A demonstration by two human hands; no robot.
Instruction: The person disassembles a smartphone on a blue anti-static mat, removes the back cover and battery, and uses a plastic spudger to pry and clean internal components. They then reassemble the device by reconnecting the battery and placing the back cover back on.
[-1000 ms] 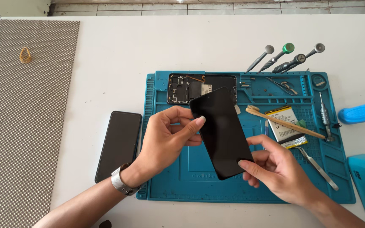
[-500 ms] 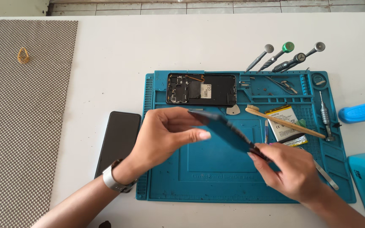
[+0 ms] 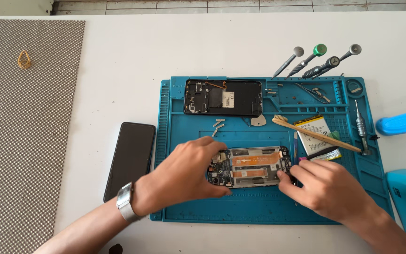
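Change first: a second ago we held the opened phone (image 3: pixel 252 167) tilted up above the blue work mat (image 3: pixel 184 207), its dark face toward us; half a second ago it was edge-on. Now it lies flat on the mat, internals up, with orange flex cables and circuit board showing.

Left to right: a black phone (image 3: pixel 130 160) rests on the white table (image 3: pixel 118 61) just beside the mat's left edge. Our left hand (image 3: pixel 182 176), watch on the wrist, comes in palm down, its grip closed on the opened phone's left end, thumb at the near edge. Our right hand (image 3: pixel 327 188) grasps the right end, fingertips pinching the corner. A black back frame (image 3: pixel 224 97) lies above; a bamboo toothbrush (image 3: pixel 316 134) crosses a loose battery (image 3: pixel 316 135) to the right.
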